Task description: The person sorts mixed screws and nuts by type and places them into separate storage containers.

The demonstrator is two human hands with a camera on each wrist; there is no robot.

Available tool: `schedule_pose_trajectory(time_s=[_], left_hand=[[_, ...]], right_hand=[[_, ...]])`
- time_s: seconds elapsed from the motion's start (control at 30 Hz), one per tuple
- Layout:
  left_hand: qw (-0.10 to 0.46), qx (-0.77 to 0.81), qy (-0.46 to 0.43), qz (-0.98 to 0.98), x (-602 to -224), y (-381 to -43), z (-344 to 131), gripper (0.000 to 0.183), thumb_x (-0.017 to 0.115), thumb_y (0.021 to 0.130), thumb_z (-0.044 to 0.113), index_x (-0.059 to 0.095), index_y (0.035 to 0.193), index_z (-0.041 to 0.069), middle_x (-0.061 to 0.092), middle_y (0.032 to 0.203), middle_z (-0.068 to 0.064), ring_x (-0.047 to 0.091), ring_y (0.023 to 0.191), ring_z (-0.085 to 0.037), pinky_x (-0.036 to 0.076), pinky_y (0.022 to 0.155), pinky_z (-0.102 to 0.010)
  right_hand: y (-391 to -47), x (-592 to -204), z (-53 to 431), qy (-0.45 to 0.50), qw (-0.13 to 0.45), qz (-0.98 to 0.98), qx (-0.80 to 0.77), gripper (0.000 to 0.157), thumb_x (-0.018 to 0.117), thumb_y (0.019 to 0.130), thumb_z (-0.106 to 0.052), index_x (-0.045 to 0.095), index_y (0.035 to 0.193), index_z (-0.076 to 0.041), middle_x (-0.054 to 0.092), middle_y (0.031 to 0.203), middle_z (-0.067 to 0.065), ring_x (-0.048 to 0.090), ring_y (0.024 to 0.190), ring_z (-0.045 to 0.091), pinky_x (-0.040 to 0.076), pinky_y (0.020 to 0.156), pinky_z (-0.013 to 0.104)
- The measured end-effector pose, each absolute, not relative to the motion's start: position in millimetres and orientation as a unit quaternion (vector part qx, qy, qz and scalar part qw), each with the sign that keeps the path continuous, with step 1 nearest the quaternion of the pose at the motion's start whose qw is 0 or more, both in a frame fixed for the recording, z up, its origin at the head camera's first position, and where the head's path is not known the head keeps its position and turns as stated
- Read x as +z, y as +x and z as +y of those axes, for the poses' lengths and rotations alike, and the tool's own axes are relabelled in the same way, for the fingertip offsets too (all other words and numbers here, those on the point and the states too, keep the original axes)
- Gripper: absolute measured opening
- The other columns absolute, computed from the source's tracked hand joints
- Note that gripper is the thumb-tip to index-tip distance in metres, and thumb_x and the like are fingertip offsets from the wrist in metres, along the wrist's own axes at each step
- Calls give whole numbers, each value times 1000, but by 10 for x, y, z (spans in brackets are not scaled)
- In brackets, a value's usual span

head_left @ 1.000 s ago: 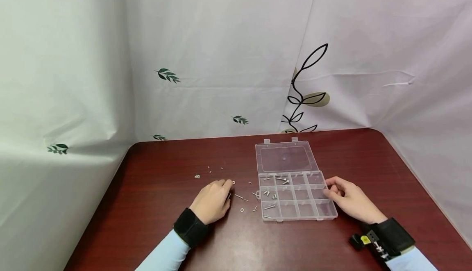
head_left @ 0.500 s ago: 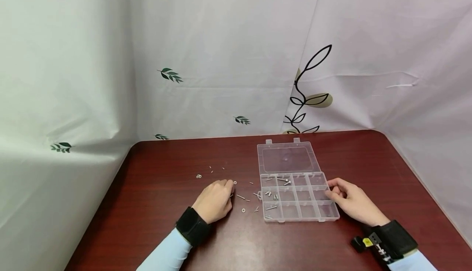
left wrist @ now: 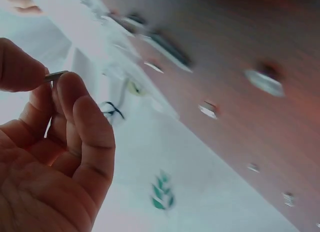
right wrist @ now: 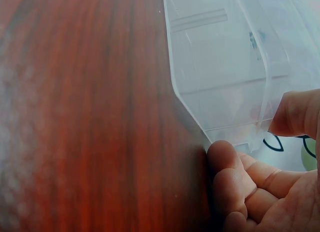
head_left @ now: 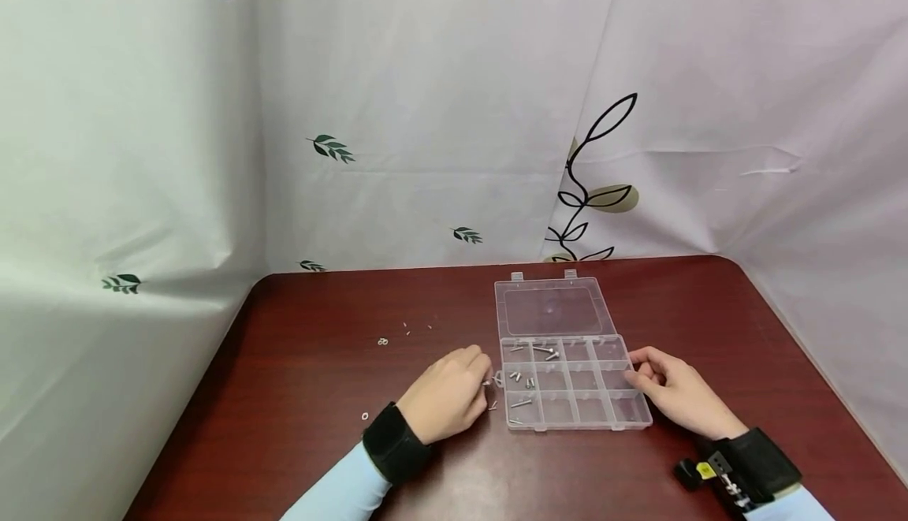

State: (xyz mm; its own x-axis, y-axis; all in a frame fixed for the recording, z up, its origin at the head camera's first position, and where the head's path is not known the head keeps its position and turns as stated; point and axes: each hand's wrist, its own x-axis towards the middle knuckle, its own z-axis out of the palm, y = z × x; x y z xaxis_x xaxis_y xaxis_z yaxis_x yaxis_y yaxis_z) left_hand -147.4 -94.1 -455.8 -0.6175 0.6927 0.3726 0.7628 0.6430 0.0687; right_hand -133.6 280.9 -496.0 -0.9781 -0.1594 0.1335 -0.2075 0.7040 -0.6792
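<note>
My left hand [head_left: 447, 396] is just left of the clear compartment box [head_left: 589, 406], low over the table. Its thumb and forefinger pinch a small screw [left wrist: 55, 76] in the left wrist view; the screw's far end is hidden by the fingers. The box lies open, with several screws [head_left: 545, 350] and other small metal pieces in its left compartments. At the box's right side, my right hand [head_left: 681, 395] holds the edge. In the right wrist view the thumb lies at the upper rim and curled fingertips [right wrist: 222, 156] touch the lower outside corner.
The box's lid [head_left: 549, 308] lies flat behind it. Loose on the brown table [head_left: 284, 458] are a washer [head_left: 365, 416], small rings [head_left: 383, 341] and tiny bits farther back. A white patterned cloth [head_left: 426, 111] hangs beyond the table's back edge.
My left hand has moved right, toward the box, over the place where loose screws lay. A washer now shows left of its wrist. The right hand stays at the box's edge.
</note>
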Motion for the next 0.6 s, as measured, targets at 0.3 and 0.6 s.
schedule_pose_trajectory(time_s=[0.3,0.6], left_hand=[[199,-90,-450,-866,-4453,-1410,-582,10,62,78,16,55,86,18,48,82,8,45,74,-9,43,73,-21],[204,-88,-464,-857,-4436,-1372,-506,5,56,82,14,57,86,19,46,81,9,43,74,-7,42,70,-20]], right_hand=[[-1326,-4943,2797,99,26,-920,377,27,63,93,-32,65,108,-9,47,73,-5,41,58,4,32,61,25],[-1318,-4936,2805,96,28,-923,370,27,64,93,-32,65,108,-9,47,72,-6,42,58,4,32,61,25]])
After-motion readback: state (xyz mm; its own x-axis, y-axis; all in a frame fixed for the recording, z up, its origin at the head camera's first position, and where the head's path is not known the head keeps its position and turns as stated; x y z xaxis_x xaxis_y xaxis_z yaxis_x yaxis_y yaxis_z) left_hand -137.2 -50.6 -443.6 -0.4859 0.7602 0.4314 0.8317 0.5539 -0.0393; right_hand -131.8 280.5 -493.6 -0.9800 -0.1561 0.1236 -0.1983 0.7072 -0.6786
